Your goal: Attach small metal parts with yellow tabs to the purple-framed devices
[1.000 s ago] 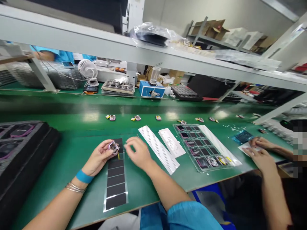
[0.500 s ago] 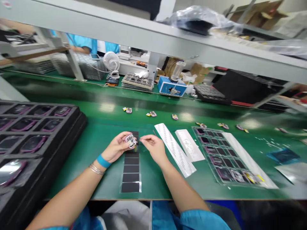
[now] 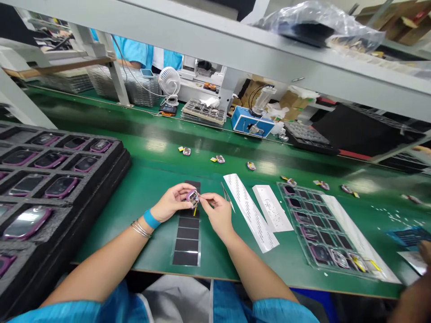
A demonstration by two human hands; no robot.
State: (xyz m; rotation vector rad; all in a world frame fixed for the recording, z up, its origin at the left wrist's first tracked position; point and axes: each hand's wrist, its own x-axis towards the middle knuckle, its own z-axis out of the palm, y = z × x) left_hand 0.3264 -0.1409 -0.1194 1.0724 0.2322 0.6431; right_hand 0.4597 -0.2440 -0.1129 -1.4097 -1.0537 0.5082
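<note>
My left hand (image 3: 171, 202) is closed around a small purple-rimmed device casing (image 3: 192, 197) with a yellow tab hanging under it. My right hand (image 3: 215, 211) pinches at the casing's right edge with thumb and forefinger. Both hands hover over a clear strip of black rectangular pads (image 3: 187, 233) lying on the green bench (image 3: 134, 206). A pair of tweezers (image 3: 227, 195) lies just right of my right hand.
Black foam trays (image 3: 50, 179) filled with purple casings stand at the left. White perforated strips (image 3: 251, 211) and a clear tray of parts (image 3: 323, 229) lie to the right. Several small casings (image 3: 220, 159) sit on the belt beyond. Another person's hand (image 3: 424, 251) shows at far right.
My right hand has moved in and now pinches the casing held by my left hand. The view has swung left and down, so more of the foam trays shows.
</note>
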